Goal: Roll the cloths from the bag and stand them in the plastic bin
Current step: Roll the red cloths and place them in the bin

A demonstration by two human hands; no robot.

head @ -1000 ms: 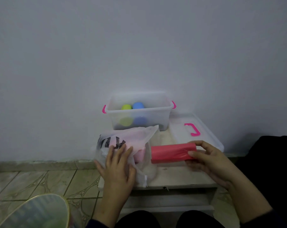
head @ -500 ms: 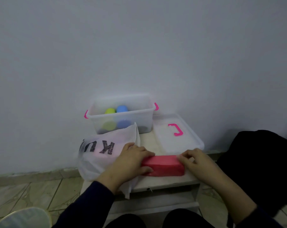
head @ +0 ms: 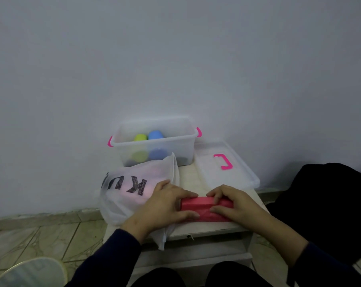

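Both forearms, in dark sleeves, come up from the bottom edge of the frame and meet at lower centre, palms down, over a low white table [head: 204,229]; the left hand [head: 165,206] lies with its fingers curled over the left end of a pink-red cloth [head: 198,208], thumb along the near side and fingertips over the far edge, so it grips the cloth; the right hand [head: 233,204] mirrors it on the right end, fingers bent over the top and thumb tucked against the near side, gripping the same cloth; the cloth lies flat on the table as a long folded or part-rolled strip running left to right, only its middle stretch showing between the two hands; whether it is a tight roll I cannot tell; just left of the left hand, touching its wrist, slumps a white translucent bag [head: 125,193] with dark letters on it and a pinkish shade showing through; behind the bag, toward centre frame against the wall, stands the clear plastic bin [head: 175,141] with pink handles, holding a yellow-green roll [head: 140,137] and a blue roll [head: 155,135] upright side by side; right of the bin, the clear lid [head: 237,175] with a pink clasp lies flat on the table, beyond the right hand.
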